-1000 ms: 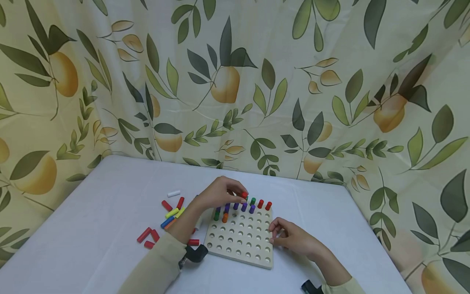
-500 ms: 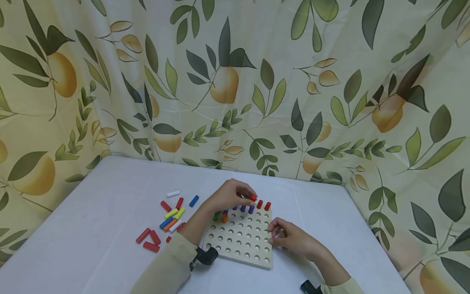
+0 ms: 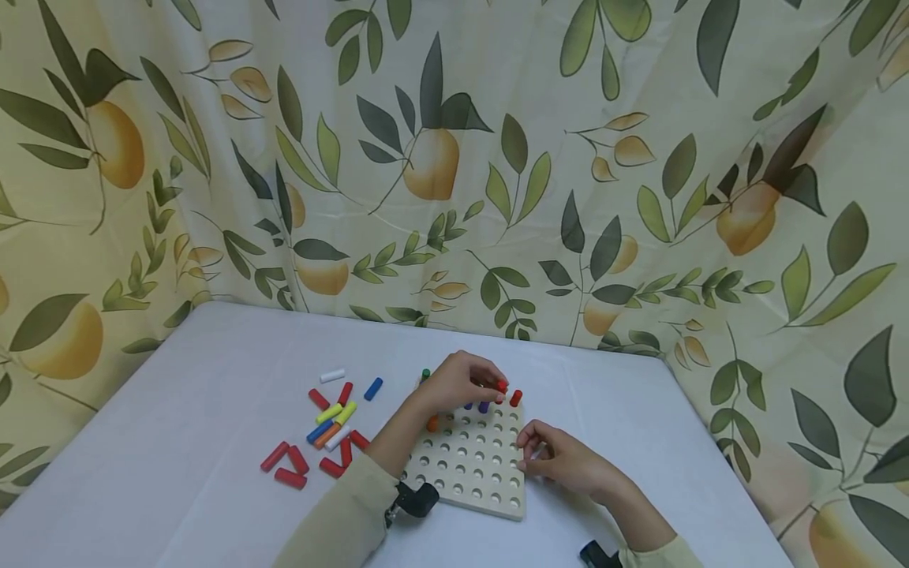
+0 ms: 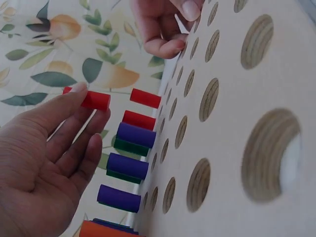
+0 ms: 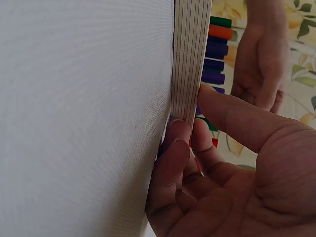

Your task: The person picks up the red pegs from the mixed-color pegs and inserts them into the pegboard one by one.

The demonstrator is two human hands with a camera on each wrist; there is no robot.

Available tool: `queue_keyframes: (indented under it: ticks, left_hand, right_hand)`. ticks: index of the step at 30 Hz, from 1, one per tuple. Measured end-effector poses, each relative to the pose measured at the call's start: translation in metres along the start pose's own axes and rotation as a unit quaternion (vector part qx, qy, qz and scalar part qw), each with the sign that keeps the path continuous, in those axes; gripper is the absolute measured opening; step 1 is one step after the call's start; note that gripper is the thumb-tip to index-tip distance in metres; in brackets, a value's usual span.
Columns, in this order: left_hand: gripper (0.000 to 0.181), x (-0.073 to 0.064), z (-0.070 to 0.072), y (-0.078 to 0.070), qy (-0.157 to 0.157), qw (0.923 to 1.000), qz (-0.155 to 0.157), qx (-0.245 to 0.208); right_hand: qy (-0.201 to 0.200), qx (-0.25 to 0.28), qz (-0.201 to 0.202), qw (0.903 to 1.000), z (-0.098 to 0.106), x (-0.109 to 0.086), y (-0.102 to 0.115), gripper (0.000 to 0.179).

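My left hand (image 3: 461, 383) pinches a red peg (image 4: 97, 100) between thumb and fingertips, above the far rows of a wooden pegboard (image 3: 483, 473). In the left wrist view, that peg is clear of the board. Two more red pegs stand beyond it, along with purple pegs (image 4: 127, 167) and green ones partly behind them. An orange peg (image 3: 432, 424) stands in the board near the left forearm. My right hand (image 3: 568, 457) holds the board's right edge, its thumb on the upper face and fingertips at the side and underside, as the right wrist view shows.
Loose red pegs (image 3: 274, 456), yellow pegs (image 3: 329, 414), white pegs and an orange one lie on the white-covered table (image 3: 206, 394) left of the board. A blue peg (image 3: 373, 389) lies apart from them. A patterned curtain (image 3: 497, 197) hangs behind.
My left hand has moved right along the board's far side with the red peg, uncovering more loose pegs at left. The right hand stays at the board's edge.
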State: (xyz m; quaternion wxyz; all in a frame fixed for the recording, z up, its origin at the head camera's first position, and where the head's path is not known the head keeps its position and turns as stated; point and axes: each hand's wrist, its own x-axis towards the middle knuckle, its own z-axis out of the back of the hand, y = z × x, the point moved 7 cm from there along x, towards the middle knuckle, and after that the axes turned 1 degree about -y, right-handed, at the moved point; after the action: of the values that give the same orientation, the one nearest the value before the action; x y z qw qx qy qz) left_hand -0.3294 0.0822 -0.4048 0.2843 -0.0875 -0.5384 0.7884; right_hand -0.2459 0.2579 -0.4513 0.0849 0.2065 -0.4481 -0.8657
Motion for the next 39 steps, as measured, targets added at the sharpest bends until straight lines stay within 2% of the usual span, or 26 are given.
queue_keyframes:
  ticks: [5,16,28,35,39]
  left_hand:
    - [0.017,0.003,-0.004,0.008,-0.012,0.9998,0.017,-0.001]
    - [0.015,0.007,-0.009,0.014,-0.023,0.9996,0.014,-0.009]
    - [0.014,0.007,-0.017,0.014,-0.008,0.9999,-0.007,0.002]
    - [0.016,0.006,-0.016,0.018,-0.008,0.9999,0.004,0.009]
    - [0.015,0.006,-0.014,0.019,-0.011,0.9999,-0.002,0.009]
  right_hand:
    - [0.003,0.004,0.005,1.0000,-0.002,0.003,-0.002,0.031]
    - [0.000,-0.002,0.008,1.0000,-0.001,0.002,0.002,0.030]
    - [-0.002,0.003,0.009,1.0000,0.000,-0.003,0.001,0.030]
    - [0.001,0.005,0.009,0.9999,0.000,-0.003,0.002,0.030]
    - [0.000,-0.003,0.008,1.0000,0.000,-0.002,0.003,0.029]
